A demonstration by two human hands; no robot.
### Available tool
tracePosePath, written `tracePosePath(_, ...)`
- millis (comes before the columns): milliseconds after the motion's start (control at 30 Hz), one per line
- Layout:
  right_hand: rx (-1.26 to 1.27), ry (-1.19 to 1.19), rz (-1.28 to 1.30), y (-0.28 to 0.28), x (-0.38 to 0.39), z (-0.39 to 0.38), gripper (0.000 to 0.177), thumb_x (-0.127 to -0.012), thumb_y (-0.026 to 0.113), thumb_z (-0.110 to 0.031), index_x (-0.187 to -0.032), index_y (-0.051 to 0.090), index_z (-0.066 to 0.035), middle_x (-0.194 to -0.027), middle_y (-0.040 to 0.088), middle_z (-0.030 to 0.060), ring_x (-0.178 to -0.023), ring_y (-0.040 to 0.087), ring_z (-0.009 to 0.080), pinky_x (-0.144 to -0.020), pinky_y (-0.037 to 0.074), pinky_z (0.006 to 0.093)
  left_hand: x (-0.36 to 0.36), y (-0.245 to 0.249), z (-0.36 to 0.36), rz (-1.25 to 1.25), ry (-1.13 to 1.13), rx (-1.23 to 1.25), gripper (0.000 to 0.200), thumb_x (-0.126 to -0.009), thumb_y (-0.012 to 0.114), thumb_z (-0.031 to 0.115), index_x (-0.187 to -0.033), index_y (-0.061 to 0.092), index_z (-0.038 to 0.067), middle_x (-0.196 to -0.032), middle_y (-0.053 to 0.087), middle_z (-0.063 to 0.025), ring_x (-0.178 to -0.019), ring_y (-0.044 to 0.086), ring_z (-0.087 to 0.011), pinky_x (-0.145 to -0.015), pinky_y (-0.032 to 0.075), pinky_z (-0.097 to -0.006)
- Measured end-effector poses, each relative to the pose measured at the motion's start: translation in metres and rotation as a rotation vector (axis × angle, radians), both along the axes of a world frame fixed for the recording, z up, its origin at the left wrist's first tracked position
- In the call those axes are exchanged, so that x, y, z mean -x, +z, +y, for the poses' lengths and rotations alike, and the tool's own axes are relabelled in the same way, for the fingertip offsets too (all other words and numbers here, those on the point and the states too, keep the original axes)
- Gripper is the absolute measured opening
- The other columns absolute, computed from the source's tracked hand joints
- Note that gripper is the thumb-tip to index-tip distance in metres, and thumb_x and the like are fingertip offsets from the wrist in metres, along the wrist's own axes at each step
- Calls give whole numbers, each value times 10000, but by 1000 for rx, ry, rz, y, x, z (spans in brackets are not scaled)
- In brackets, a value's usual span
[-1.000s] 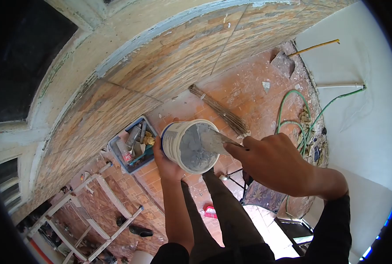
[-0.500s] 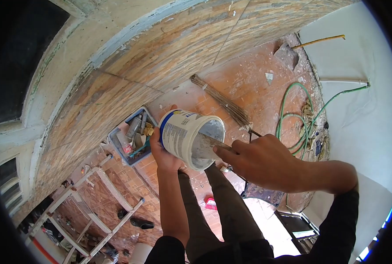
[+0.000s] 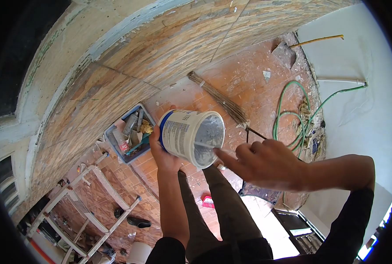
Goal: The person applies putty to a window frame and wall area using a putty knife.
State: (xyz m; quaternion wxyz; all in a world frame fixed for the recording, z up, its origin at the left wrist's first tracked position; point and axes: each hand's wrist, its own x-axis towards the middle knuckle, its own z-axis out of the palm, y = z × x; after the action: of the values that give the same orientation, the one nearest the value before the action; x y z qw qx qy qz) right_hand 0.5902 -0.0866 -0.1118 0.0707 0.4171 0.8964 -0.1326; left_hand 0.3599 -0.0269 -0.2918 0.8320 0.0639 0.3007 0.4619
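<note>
A white bucket point(image 3: 178, 132) with a blue band and printed label is tilted on its side, its mouth facing right. Grey residue coats the inside. My left hand point(image 3: 164, 156) is wrapped round the bucket's base end from below. Just right of the rim is my right hand point(image 3: 266, 163), its index finger stretched along a thin, pale tool point(image 3: 203, 144) that reaches into the mouth. The tool's far part is blurred inside the bucket.
A grey tray of tools point(image 3: 136, 157) lies below, left of the bucket. A stick broom point(image 3: 220, 99), green hose point(image 3: 279, 115) and shovel head point(image 3: 285, 55) are on the tiled floor. A wooden ladder point(image 3: 112, 187) stands at lower left, near black shoes point(image 3: 138, 222).
My right hand has shifted slightly right and down, its wrist turned. The tool in the bucket now shows as a thin edge instead of a broad face. The bucket has barely moved.
</note>
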Motion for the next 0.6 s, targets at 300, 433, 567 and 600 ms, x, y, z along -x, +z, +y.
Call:
tracePosePath(300,-160,-165,41,6,-1,-11,713,-865,712,-204,-1511,472,-24,-704,518,12,-583,551,123,-465,430,285,1,8,2,25,114,-34,685,-1063,261,512,-1511,461,34,-1502,532,-126,-1404,478,-293,-1189,347,-468)
tracePosePath(433,86,-607,340,5,-7,-11,707,-905,727,-185,-1525,442,0,-751,634,82,-617,657,174,-515,512,317,-8,2,-2,2,238,-11,675,-1064,272,514,-1523,444,50,-1519,513,-120,-1408,473,-296,-1195,337,-472)
tracePosePath(567,444,-911,692,-5,-10,-9,573,-974,644,-144,-1503,479,3,-687,608,51,-530,599,117,-459,464,268,-8,6,-3,-55,265,-102,681,-1065,266,520,-1530,435,52,-1529,502,-119,-1413,468,-303,-1192,345,-476)
tracePosePath(600,580,-986,758,-6,-12,-7,531,-992,616,-127,-1493,497,2,-660,592,33,-499,570,95,-431,437,248,-7,8,-2,-66,262,-156,680,-1072,233,512,-1527,445,54,-1536,496,-116,-1421,459,-311,-1192,349,-486)
